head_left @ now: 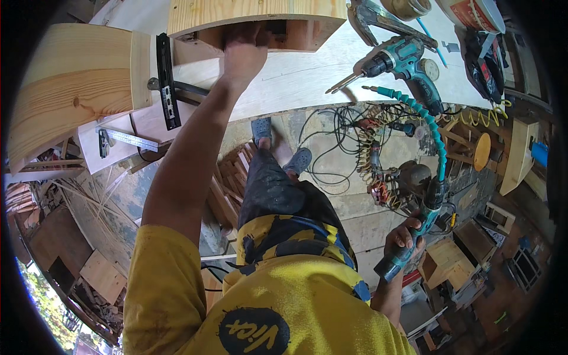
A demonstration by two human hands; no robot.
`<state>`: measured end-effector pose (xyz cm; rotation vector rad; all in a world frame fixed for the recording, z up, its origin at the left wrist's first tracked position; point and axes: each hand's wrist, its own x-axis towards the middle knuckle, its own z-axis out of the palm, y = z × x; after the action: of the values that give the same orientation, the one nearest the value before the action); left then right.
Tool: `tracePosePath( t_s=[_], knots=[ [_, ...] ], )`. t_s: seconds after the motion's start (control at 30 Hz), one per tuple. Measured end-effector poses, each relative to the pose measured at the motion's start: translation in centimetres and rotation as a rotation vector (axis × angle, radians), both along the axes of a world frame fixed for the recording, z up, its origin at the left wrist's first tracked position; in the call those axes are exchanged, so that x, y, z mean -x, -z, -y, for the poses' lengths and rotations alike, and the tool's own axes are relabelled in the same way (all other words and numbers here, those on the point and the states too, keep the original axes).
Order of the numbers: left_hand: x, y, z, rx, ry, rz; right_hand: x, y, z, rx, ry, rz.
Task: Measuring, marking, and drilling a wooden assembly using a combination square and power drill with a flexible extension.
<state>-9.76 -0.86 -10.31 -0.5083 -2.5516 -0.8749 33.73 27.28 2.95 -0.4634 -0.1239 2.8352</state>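
Note:
My left hand (245, 59) reaches into the open front of a pale pine box (254, 15) on the workbench. Its fingers are in shadow inside the box, so what they touch is hidden. Low on the right, my right hand (405, 236) is wrapped round the grip of a teal cordless drill (427, 219). A teal flexible shaft extension (435, 127) curves up from its chuck, its bit end hanging by the bench edge. Lying on the bench is a second teal cordless drill (402, 59) with a long bit, apart from both hands.
A black drawer slide (167, 83) leans near a pine box (77, 89) at left, above a metal square (127, 139). A hammer (378, 21), a jar and a white tub (473, 15) crowd the bench's far right. Cables and coiled hoses (367, 139) cover the floor.

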Motion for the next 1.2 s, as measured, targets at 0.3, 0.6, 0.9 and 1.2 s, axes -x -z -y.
tracePosePath(
  t_s=[0.3, 0.6, 0.9, 1.2],
  knots=[
    [0.8, -0.3, -0.2, 0.221, 0.024, 0.201, -0.3, 0.4, 0.0, -0.035, -0.007, 0.04],
    [0.9, 1.0, 0.0, 0.123, -0.051, 0.11, 5.3, -0.5, -0.7, 0.061, 0.057, -0.088],
    [0.3, 1.2, -0.6, 0.17, -0.092, -0.229, 20.9, 0.2, -3.9, 0.02, -0.16, -0.161],
    [0.2, 0.4, -0.6, 0.079, -0.05, -0.153, 31.2, 2.0, -4.5, -0.04, -0.264, -0.093]
  ],
)
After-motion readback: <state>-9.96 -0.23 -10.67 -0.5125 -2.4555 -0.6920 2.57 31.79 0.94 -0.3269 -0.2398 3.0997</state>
